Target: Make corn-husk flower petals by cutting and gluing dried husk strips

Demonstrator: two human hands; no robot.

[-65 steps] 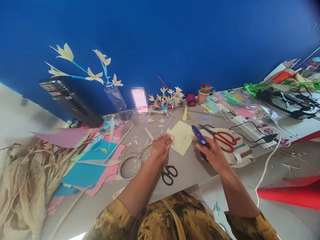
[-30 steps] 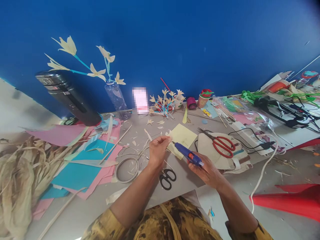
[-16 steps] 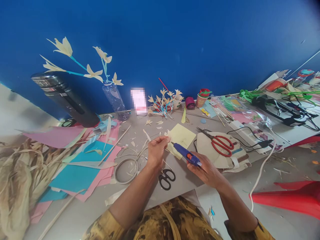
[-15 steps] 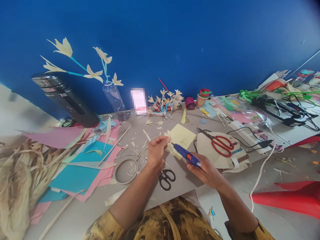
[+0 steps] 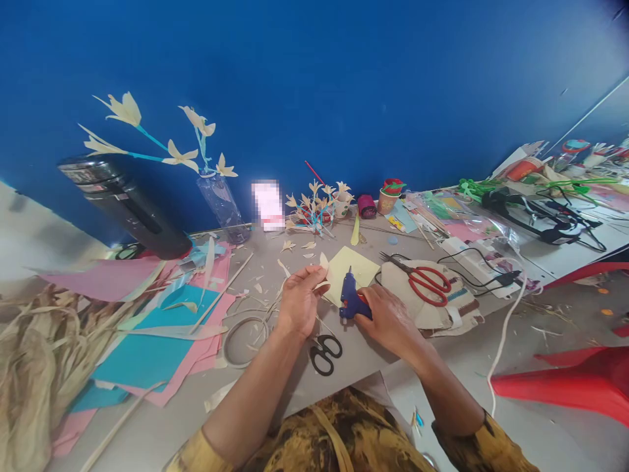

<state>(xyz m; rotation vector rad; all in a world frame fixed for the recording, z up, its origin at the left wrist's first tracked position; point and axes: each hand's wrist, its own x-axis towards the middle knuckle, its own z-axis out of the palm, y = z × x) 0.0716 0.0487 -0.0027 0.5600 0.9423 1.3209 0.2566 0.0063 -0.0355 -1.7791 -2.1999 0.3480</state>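
Note:
Between the thumb and fingers of my left hand (image 5: 301,298) is a small cream petal (image 5: 324,263), its tip pointing up. My right hand (image 5: 390,321) grips the handle of a blue glue gun (image 5: 350,295), whose nozzle points away from me. Under the gun lies a pale yellow paper square (image 5: 352,267) on the grey table. Black-handled scissors (image 5: 325,354) rest just below my hands, their blades hidden. Red-handled scissors (image 5: 428,286) lie on a folded cream cloth (image 5: 407,305) to the right.
At left are blue paper sheets (image 5: 152,360), dried husks (image 5: 59,354), a tape ring (image 5: 226,351) and a black flask (image 5: 128,206). A bottle (image 5: 221,203) holds husk flowers. Behind stands a small flower cluster (image 5: 317,206). A power strip (image 5: 474,262) with cables lies right.
The glue gun has swung from pointing at my left fingers to pointing away, and has drawn apart from them. My left hand has turned, showing the petal more clearly.

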